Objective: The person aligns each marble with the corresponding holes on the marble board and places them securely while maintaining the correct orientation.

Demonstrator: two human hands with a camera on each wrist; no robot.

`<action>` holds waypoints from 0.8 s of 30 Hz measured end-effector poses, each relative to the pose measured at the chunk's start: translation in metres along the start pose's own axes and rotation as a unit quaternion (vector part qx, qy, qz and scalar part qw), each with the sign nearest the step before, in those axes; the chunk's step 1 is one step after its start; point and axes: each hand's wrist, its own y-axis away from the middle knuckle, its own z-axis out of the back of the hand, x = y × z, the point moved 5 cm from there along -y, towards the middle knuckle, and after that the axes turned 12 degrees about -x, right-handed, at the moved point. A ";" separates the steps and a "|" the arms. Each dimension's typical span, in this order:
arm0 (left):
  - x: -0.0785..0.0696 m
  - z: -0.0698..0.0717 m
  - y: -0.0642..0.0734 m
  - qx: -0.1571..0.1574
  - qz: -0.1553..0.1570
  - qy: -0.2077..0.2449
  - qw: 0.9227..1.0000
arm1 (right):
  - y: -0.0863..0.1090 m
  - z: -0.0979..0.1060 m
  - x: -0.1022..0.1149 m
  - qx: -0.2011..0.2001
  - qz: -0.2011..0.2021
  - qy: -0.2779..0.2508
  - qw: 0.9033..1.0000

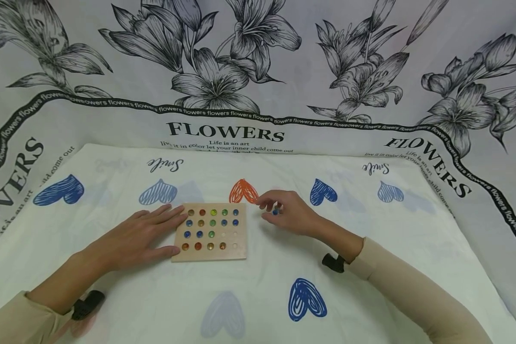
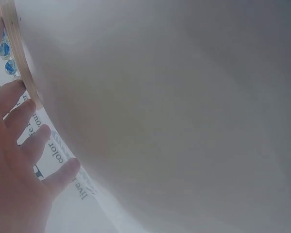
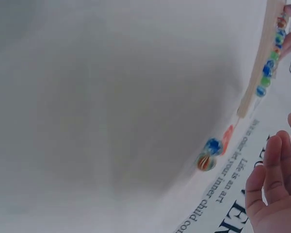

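A light wooden board (image 1: 241,254) lies on the cloth, with rows of colored glass marbles (image 1: 212,223) in its round hollows. Several hollows at its lower right hold no marble. My left hand (image 1: 144,236) rests at the board's left side, fingers spread and fairly straight, the thumb at the lower corner. To the right of the board, my right hand (image 1: 290,215) hovers low with loosely bent fingers around a blue marble (image 1: 276,211). In the right wrist view, that blue marble (image 3: 214,146) and an orange-striped marble (image 3: 206,161) sit together on the cloth, apart from the fingers.
A white cloth (image 1: 258,296) printed with hearts covers the table. Behind it hangs a floral curtain (image 1: 335,138) with lettering. A black strap (image 1: 88,305) is at the left wrist, and another black strap (image 1: 333,263) is at the right wrist.
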 end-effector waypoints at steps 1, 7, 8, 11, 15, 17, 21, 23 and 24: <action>0.000 0.000 0.000 0.000 -0.001 0.000 1.000 | 0.001 0.002 -0.003 -0.003 -0.003 -0.001 1.000; 0.003 -0.004 0.001 0.007 0.006 -0.004 1.000 | 0.009 0.010 -0.018 -0.014 -0.017 0.006 1.000; 0.003 -0.004 0.001 0.008 0.007 -0.004 1.000 | 0.010 0.011 -0.020 -0.016 -0.019 0.006 1.000; 0.004 -0.005 0.001 0.011 0.010 -0.005 1.000 | 0.014 0.014 -0.027 -0.020 -0.025 0.011 0.999; 0.003 -0.005 0.001 0.013 0.011 -0.008 1.000 | 0.017 0.017 -0.036 -0.026 -0.038 0.024 0.999; 0.004 -0.005 0.001 0.013 0.010 -0.009 1.000 | 0.017 0.019 -0.039 -0.029 -0.046 0.027 0.998; 0.004 -0.006 0.001 0.014 0.012 -0.008 1.000 | 0.019 0.020 -0.045 -0.033 -0.061 0.027 0.997; 0.003 -0.006 0.001 0.016 0.014 -0.008 1.000 | 0.019 0.020 -0.047 -0.033 -0.066 0.030 0.997; 0.003 -0.005 0.001 0.016 0.015 -0.008 1.000 | 0.019 0.019 -0.048 -0.032 -0.068 0.030 0.997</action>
